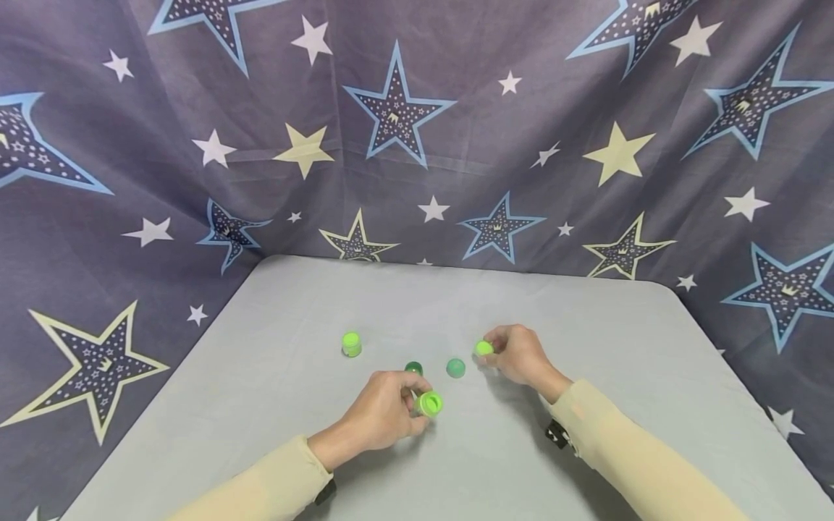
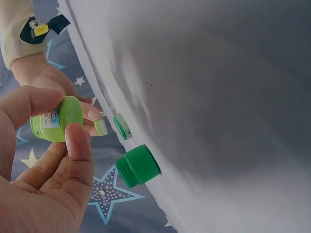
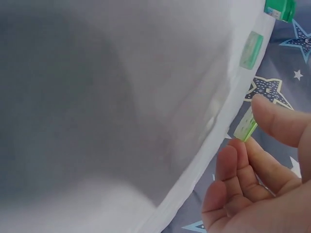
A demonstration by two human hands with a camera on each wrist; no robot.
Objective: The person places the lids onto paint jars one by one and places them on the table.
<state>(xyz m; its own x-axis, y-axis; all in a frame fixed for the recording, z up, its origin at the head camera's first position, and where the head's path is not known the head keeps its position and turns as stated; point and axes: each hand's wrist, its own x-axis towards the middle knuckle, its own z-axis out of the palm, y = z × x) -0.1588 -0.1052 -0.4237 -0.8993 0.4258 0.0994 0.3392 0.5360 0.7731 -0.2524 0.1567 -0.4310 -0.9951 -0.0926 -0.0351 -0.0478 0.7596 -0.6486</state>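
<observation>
Near the middle of the table my left hand (image 1: pixel 384 414) grips a small light-green jar (image 1: pixel 428 404) between thumb and fingers. Its mouth is uncovered, and a printed label shows on its side in the left wrist view. Farther right, my right hand (image 1: pixel 523 356) pinches a light-green lid (image 1: pixel 483 348) by its edge, close over the tabletop. A dark green jar (image 2: pixel 138 165) stands just beyond the left hand, partly hidden by it in the head view. Between the two hands a darker green lid (image 1: pixel 456 367) lies on the table.
Another light-green jar (image 1: pixel 352 344), with its lid on, stands farther back on the left. A pale grey cloth covers the table (image 1: pixel 293 304). Behind and beside it hangs a dark curtain (image 1: pixel 260 94) printed with stars.
</observation>
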